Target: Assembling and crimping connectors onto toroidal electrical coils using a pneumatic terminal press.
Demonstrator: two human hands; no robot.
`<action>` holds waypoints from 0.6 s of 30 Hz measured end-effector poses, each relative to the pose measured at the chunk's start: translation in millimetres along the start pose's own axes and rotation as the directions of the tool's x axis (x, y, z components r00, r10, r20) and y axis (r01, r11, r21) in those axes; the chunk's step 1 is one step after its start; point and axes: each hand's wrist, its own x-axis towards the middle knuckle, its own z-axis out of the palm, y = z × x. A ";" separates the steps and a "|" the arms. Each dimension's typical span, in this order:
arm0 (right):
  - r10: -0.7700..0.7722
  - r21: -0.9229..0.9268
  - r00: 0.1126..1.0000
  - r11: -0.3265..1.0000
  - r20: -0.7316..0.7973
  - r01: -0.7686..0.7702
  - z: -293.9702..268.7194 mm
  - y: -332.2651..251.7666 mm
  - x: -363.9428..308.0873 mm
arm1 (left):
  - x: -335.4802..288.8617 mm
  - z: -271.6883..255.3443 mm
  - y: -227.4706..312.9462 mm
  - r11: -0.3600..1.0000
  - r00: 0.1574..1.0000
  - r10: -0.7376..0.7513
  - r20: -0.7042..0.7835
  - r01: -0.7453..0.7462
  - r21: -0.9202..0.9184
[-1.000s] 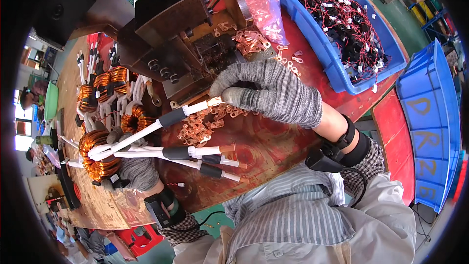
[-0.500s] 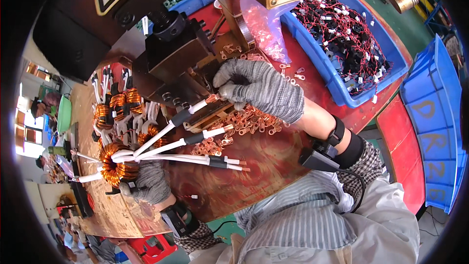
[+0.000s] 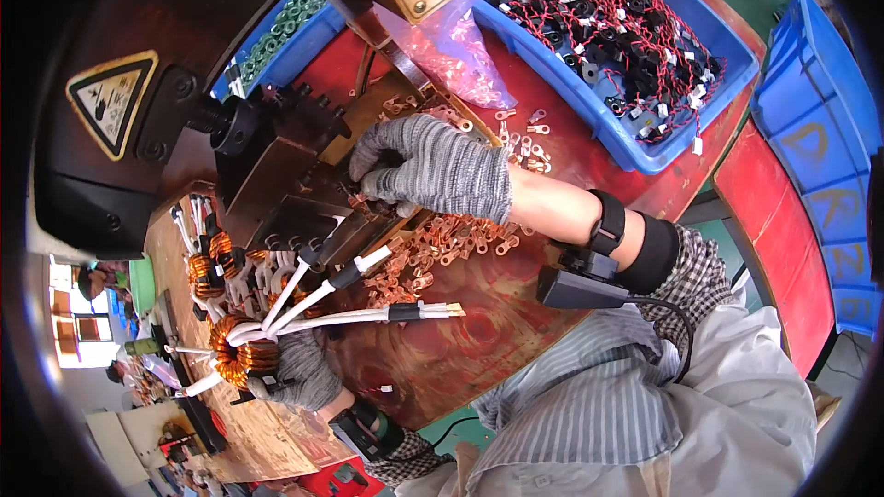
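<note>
A ring-shaped coil (image 3: 241, 354) wound with copper wire sits in my left hand (image 3: 302, 374), its gloved fingers closed on the coil's near side. White leads with black sleeves (image 3: 405, 312) fan out from it to the right; the lower ones end in bare copper tips. The upper lead (image 3: 287, 290) runs up to the dark press tooling (image 3: 304, 207), where its end is hidden. Beside that tooling my right hand (image 3: 433, 168), in a grey knit glove, has thumb and fingers pinched together. What lies between those fingertips cannot be made out.
Loose copper ring terminals (image 3: 442, 253) are heaped on the red tabletop below my right hand. A bag of terminals (image 3: 460, 51) lies behind it. At back right stands a blue bin (image 3: 635, 152) of red-and-black wired parts. More coils (image 3: 216, 262) stand left of the press.
The whole view has shifted. The upper lead's copper end, visible by my right fingertips before, is now hidden at the tooling. My left hand still grips the coil.
</note>
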 end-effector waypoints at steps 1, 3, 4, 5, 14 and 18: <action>0.000 0.004 1.000 1.000 -0.006 0.000 -0.2 1.0 0.4 | -1.8 -0.6 1.1 1.000 1.000 -0.007 0.000 0.007 0.002; -0.011 -0.012 1.000 1.000 -0.015 0.011 1.6 2.5 2.9 | -7.5 -0.7 2.5 0.964 0.990 -0.026 -0.136 0.061 0.261; -0.026 -0.014 0.999 1.000 -0.021 0.026 2.4 3.5 3.5 | -8.3 -0.8 3.2 0.963 0.990 -0.028 -0.136 0.063 0.263; -0.026 -0.011 0.999 1.000 -0.021 0.026 2.8 3.3 3.2 | -9.1 -1.1 4.2 0.966 0.993 -0.046 -0.108 0.071 0.247; -0.118 -0.170 0.991 0.980 -0.058 0.107 -2.5 4.4 1.4 | -9.0 3.3 -1.2 0.970 0.994 -0.083 -0.069 0.096 0.223; -0.249 -0.252 0.952 0.947 -0.180 0.200 -2.1 3.2 -0.5 | -7.1 7.3 -8.3 0.985 0.999 -0.043 -0.026 0.047 0.164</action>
